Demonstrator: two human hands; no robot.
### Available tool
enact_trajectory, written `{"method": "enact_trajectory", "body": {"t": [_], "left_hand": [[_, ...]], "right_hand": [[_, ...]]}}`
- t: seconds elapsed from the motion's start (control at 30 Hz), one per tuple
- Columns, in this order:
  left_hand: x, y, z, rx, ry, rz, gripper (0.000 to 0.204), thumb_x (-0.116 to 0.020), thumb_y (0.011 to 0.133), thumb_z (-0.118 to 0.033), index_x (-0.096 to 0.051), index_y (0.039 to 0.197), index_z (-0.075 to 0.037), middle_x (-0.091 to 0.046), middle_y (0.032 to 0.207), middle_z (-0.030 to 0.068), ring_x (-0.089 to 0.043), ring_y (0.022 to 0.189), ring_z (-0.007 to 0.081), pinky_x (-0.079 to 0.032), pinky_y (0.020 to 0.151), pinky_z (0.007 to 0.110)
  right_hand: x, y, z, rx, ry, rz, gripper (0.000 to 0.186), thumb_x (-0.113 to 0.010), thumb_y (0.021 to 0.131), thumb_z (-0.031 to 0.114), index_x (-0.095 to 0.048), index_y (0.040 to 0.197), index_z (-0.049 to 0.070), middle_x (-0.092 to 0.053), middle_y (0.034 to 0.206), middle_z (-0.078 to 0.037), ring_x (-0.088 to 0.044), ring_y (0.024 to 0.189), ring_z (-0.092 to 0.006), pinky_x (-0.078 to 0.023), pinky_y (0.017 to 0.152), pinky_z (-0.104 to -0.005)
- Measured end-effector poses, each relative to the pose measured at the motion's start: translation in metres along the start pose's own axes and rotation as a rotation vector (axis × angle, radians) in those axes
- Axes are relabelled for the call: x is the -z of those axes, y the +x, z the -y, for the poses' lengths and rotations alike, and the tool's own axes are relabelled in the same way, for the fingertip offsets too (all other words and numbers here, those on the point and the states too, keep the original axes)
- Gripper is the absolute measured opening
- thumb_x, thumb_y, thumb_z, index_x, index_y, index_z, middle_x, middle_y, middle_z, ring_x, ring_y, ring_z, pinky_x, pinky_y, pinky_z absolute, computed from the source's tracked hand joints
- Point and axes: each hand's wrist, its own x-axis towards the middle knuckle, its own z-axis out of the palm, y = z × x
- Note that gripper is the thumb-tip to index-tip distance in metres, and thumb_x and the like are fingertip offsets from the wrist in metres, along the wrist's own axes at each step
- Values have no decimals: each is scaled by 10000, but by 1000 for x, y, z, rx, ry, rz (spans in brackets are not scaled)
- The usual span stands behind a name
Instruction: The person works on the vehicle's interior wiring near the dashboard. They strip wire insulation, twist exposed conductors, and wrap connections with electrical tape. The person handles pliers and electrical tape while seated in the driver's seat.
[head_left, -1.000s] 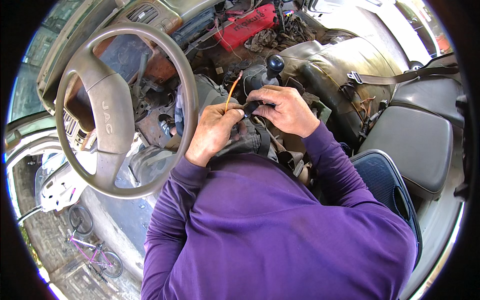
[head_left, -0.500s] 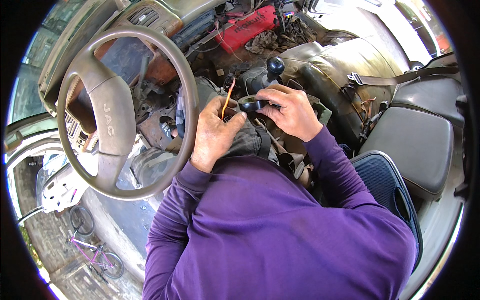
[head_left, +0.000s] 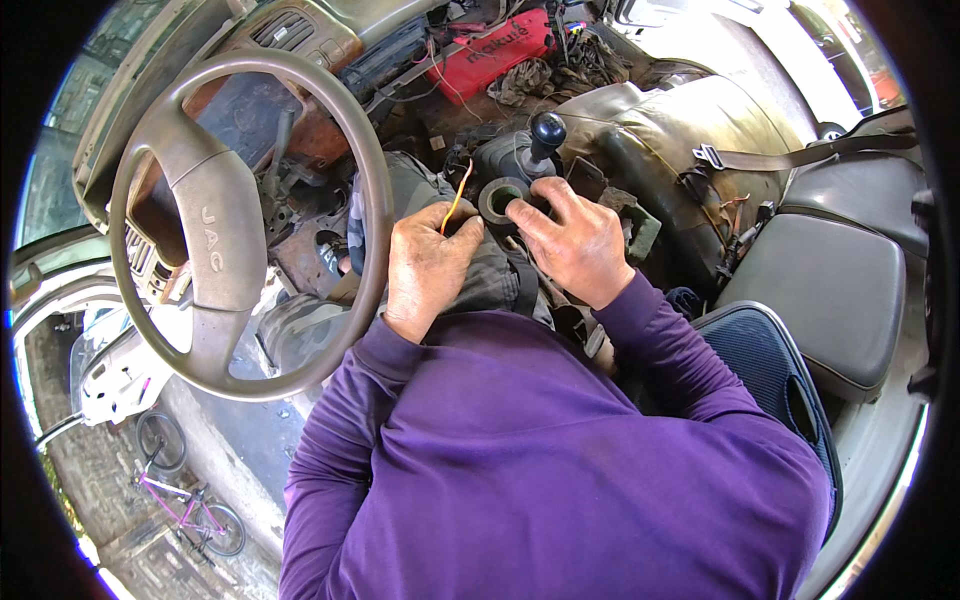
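My left hand [head_left: 432,262] is closed, its thumb and fingers pinching a thin orange-yellow wire [head_left: 458,200] whose end sticks up above the fingers. Close to it on the right, my right hand [head_left: 580,240] grips a roll of dark tape [head_left: 487,203], which looks like electrical tape. The roll's round face is turned up, so its core opening shows, and a finger or thumb reaches its right rim. Where the tape's loose end lies cannot be made out. Both hands are above my lap, just short of the black-knobbed gear lever [head_left: 546,135].
A large steering wheel [head_left: 375,190] stands left of my hands. Beyond them lie a red case [head_left: 490,60] and dark rags [head_left: 575,72]. To the right are a worn tan seat cushion [head_left: 710,130], a seat belt [head_left: 780,160] and a grey seat [head_left: 825,300]. Through the open left side shows a bicycle [head_left: 185,515].
The tape roll has tipped from nearly edge-on to face-up in my right hand, which has shifted slightly lower. My left hand stays close by, its fingers drawn tighter around the wire.
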Motion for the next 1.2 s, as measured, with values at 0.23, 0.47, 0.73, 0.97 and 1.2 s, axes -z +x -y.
{"method": "enact_trajectory", "body": {"t": [0.23,0.47,0.73,0.97,1.2], "left_hand": [[0,1,-1,-31,42,-15,129,-745,873,-64,-746,926,54,-692,724,69,-611,684,113,-528,681,320],[13,6,-4,235,-261,178,85,-692,899,-65,-723,905,14,-660,733,18,-586,668,98,-477,629,274],[17,2,0,346,-469,242,130,-661,955,-116,-708,1015,-12,-680,801,35,-631,700,121,-479,648,259],[12,-1,-12,183,-39,109,189,-771,907,-132,-784,983,41,-705,766,22,-609,690,69,-512,644,268],[7,1,-5,106,-3,61,152,-753,877,-88,-771,918,58,-681,710,22,-599,666,73,-512,625,289]], "right_hand": [[3,-3,9,-22,51,28,370,-825,803,138,-746,1162,187,-660,1132,-78,-731,779,-206,-596,634,-339],[7,-3,-1,-220,398,100,371,-860,815,135,-759,1171,100,-723,1083,-89,-755,834,-294,-615,713,-390],[5,0,-8,-277,568,104,339,-856,844,134,-756,1161,72,-741,1069,-94,-759,848,-324,-611,736,-400],[1,-3,-3,-87,181,50,364,-844,797,122,-742,1146,142,-700,1076,-57,-749,811,-254,-606,674,-368],[1,-6,5,-44,110,43,394,-835,788,125,-730,1167,159,-681,1123,-79,-741,788,-244,-603,661,-362]]}}
